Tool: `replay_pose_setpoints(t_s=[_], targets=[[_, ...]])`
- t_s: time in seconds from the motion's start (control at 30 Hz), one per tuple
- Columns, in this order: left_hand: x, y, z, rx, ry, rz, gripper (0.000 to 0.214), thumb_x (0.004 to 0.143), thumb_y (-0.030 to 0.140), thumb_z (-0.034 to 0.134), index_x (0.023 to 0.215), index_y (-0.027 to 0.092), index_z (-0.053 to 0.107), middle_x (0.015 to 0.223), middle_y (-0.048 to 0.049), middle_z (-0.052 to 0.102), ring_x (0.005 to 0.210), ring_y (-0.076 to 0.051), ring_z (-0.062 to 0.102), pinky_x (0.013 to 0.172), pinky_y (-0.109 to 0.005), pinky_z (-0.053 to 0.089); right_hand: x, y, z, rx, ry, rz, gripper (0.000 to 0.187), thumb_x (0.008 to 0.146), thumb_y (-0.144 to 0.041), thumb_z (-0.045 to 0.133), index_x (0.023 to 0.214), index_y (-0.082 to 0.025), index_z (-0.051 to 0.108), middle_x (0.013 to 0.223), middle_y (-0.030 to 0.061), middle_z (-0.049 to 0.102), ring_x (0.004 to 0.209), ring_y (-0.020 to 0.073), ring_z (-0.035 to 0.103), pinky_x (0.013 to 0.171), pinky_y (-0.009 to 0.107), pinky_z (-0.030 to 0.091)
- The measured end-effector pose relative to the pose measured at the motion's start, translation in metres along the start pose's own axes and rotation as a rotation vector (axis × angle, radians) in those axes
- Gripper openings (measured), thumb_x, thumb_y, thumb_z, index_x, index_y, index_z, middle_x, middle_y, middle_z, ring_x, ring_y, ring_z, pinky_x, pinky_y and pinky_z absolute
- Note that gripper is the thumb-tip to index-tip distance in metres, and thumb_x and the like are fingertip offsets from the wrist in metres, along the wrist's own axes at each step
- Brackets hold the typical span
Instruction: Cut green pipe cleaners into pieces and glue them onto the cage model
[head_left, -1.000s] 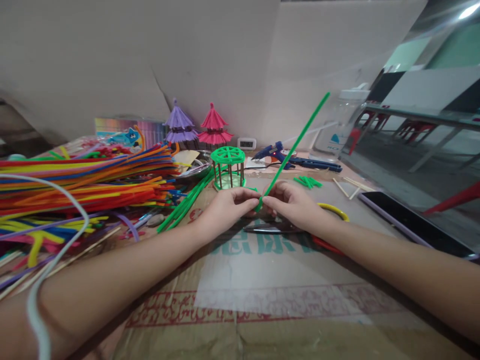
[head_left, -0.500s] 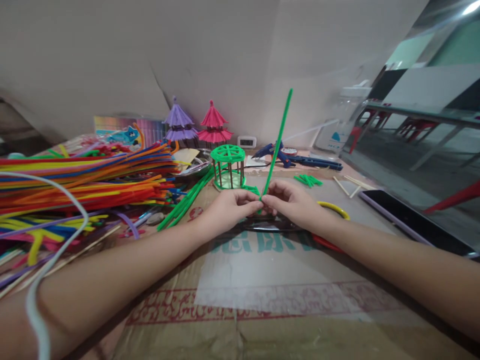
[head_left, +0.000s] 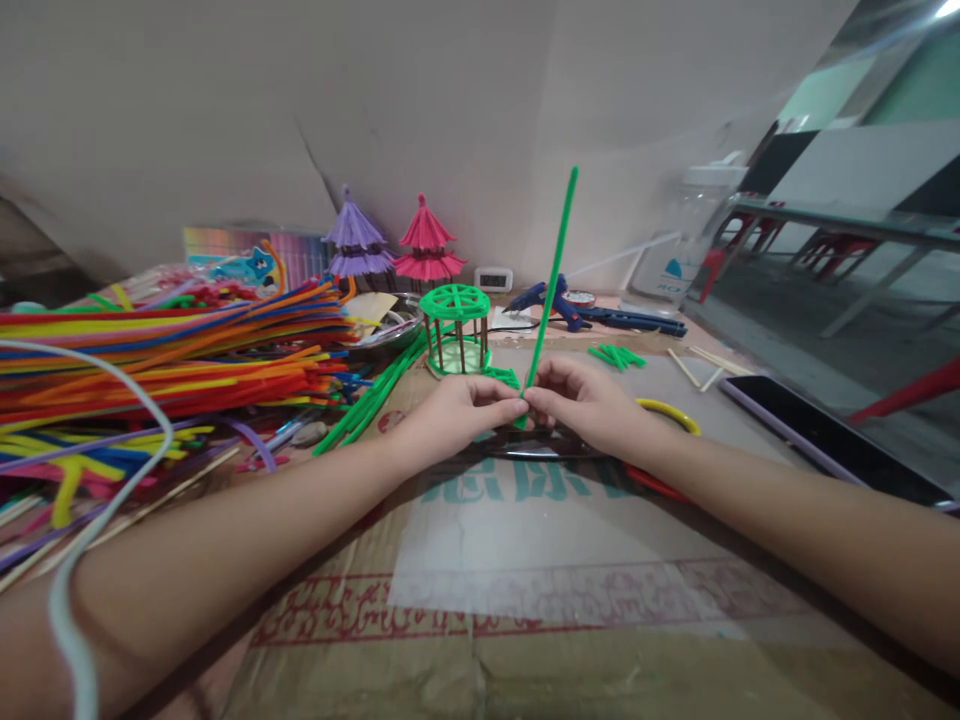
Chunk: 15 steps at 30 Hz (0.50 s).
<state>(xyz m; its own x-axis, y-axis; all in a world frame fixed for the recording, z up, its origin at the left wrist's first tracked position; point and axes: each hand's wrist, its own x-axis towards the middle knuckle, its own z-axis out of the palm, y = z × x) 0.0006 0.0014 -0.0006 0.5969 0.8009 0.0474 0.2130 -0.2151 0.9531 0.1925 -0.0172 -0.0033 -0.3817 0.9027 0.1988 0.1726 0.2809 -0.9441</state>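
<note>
Green pipe cleaner point(head_left: 553, 275) swings closer to upright within a second

We grip its lower end in our fingertips, left hand point(head_left: 480, 408) and right hand point(head_left: 574, 393) both closed on it and nearly touching, while the long free stem rises above them, leaning slightly right. Scissors point(head_left: 544, 453) lie beneath our hands on printed cardboard point(head_left: 375, 680). Just beyond our left hand stands a round green-topped frame point(head_left: 454, 313) on brown posts; beyond our right, short green pieces point(head_left: 616, 356) lie in a small pile.
</note>
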Motion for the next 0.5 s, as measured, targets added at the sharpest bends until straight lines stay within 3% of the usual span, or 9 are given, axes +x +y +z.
replay_pose_setpoints(t_s=[0.5], targets=[[-0.001, 0.0008, -0.0001, 0.023, -0.019, -0.004, 0.023, 0.082, 0.036, 0.065, 0.084, 0.014, 0.072, 0.08, -0.0015, 0.071, 0.069, -0.01, 0.058, 0.063, -0.022, 0.039, 0.0003, -0.0006, 0.0007, 0.001, 0.017, -0.023, 0.016, 0.085, -0.031, 0.061, 0.077, -0.021, 0.05, 0.064, -0.0054, 0.054, 0.054, 0.0098, 0.054, 0.052, 0.025, 0.044]])
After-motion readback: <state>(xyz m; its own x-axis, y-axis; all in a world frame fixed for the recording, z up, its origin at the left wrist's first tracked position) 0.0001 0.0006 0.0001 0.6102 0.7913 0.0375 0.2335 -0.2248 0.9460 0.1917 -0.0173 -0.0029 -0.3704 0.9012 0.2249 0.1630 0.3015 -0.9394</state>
